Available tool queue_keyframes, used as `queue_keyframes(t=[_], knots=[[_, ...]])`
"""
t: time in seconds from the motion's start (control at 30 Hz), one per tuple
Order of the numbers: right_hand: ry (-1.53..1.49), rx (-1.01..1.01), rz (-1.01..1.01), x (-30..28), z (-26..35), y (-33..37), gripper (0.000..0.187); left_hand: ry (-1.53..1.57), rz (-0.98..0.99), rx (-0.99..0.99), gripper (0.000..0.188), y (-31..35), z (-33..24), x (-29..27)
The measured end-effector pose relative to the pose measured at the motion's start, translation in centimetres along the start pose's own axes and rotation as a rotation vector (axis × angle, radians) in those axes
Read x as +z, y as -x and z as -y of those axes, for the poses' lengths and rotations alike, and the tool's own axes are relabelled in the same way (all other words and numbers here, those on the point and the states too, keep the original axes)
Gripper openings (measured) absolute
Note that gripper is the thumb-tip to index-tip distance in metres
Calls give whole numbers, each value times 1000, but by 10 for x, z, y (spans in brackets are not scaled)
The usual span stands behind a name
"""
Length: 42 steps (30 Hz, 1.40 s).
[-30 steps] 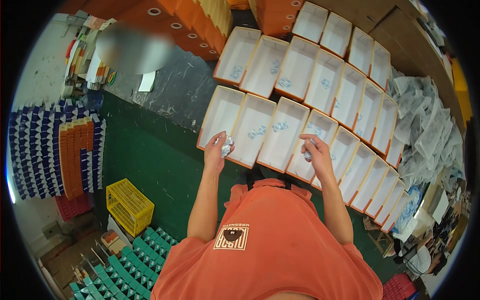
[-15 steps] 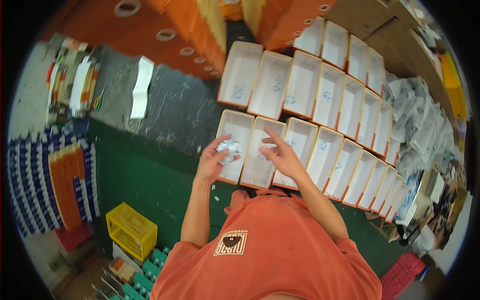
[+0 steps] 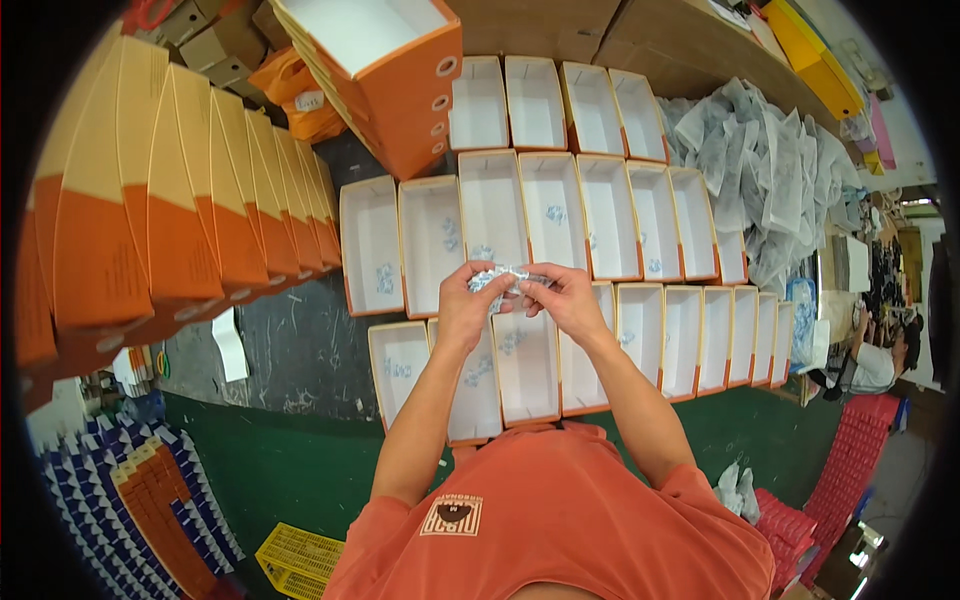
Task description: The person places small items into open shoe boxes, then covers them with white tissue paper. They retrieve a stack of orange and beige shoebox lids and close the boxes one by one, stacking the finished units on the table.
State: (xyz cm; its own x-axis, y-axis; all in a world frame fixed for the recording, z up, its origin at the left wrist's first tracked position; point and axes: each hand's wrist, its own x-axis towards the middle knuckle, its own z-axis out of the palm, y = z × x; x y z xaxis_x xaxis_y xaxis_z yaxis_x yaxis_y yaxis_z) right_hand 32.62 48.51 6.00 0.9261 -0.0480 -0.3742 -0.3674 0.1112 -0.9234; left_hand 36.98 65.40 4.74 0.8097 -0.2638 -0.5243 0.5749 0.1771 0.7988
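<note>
A bunch of small white-and-blue printed sachets (image 3: 484, 279) sits in my left hand (image 3: 466, 312), whose fingers are closed around it. My right hand (image 3: 570, 302) pinches the bunch from the other side, thumbs close together. Both hands are over the middle of the open boxes, between the front and middle rows. Below them stands a white-lined box with an orange outside (image 3: 527, 375). Similar sachets lie inside the front-left box (image 3: 390, 340), in the box beside it (image 3: 474, 410) and in several middle-row boxes. My fingers hide part of the bunch.
Tall orange-and-tan boxes (image 3: 215, 200) stand at the left, with a stack of nested ones (image 3: 400, 90) at the back. Translucent bags (image 3: 770, 170) are heaped at the right. A yellow crate (image 3: 297, 555) is on the green floor (image 3: 290, 440). Another person (image 3: 878, 355) is far right.
My right hand has left the second front box and come up against the left, and both now grip the sachets. Sachets now show in the front-left box. The view has turned.
</note>
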Motion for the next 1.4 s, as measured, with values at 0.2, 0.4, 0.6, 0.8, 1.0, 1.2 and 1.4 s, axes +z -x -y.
queue_keyframes(t=[0.2, 0.4, 0.6, 0.8, 1.0, 1.2, 1.4], knots=[[15, 123, 286, -11, 20, -76, 21, 156, -127, -63, 23, -38, -15, -2], [312, -161, 95, -10, 34, -189, 33, 401, -93, -72, 41, -70, -21, -32], [553, -318, -25, -23, 47, -245, 58, 336, -51, 8, 36, -88, -41, -17], [187, -71, 145, -18, 19, -157, 29, 180, -165, -41, 37, -102, -30, 9], [728, -302, -296, -107, 11, -263, 44, 452, -54, -122, 35, -109, -43, 27], [582, -390, 392, -29, 60, -152, 54, 582, 76, -108, 39, -96, -29, 1], [136, -84, -65, -47, 16, -131, 14, 315, 59, -157, 38, -96, -25, 27]])
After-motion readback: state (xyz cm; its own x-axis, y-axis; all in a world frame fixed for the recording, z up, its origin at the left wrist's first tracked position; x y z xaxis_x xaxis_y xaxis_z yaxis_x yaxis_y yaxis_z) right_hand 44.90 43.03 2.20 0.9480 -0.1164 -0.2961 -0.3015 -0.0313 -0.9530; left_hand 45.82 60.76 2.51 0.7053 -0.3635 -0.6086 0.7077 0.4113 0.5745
